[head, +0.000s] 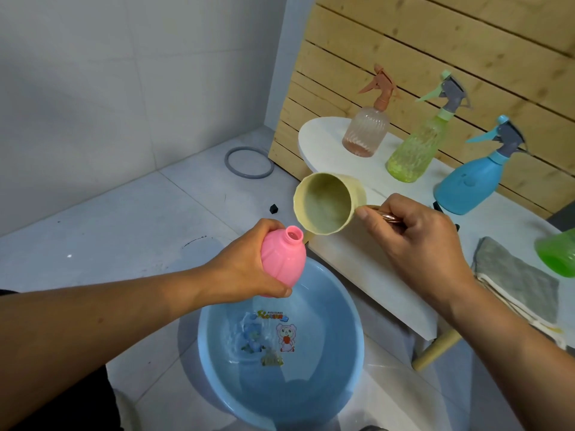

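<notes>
Head view, looking down: nearest, on the pale floor tiles, stands a round blue basin [342, 306] with shallow water in it and cartoon stickers on its bottom. Above its far rim the left hand [245, 269] grasps a pink plastic bottle [281, 259], fingers and thumb wrapped round its ribbed belly. The bottle has no cap, and its open neck is tilted up and to the right. Just beyond that neck is a cream-yellow cup [326, 203], tipped on its side so that its mouth faces the camera and its lower rim sits right beside the bottle's opening; whether the two touch I cannot tell. The right hand [417, 241] holds the cup by a copper-coloured handle [389, 216], fingers curled round it and the thumb pressed near the cup's wall.

Behind the right hand runs a white table [357, 269] on a pale wooden leg. On it, at the right, lie a folded grey cloth [516, 281] and, at the picture's edge, part of a green bottle [557, 253]. Farther back on the table stand three trigger sprayers in a row: a blue spray bottle [466, 185], a clear green spray bottle [413, 150] and a clear pink spray bottle [367, 129].

On the floor to the left lie a small black piece [273, 209] and, farther off, a grey ring [249, 163]. A wooden slat panel [435, 42] backs the table, next to a grey tiled wall [124, 73].
</notes>
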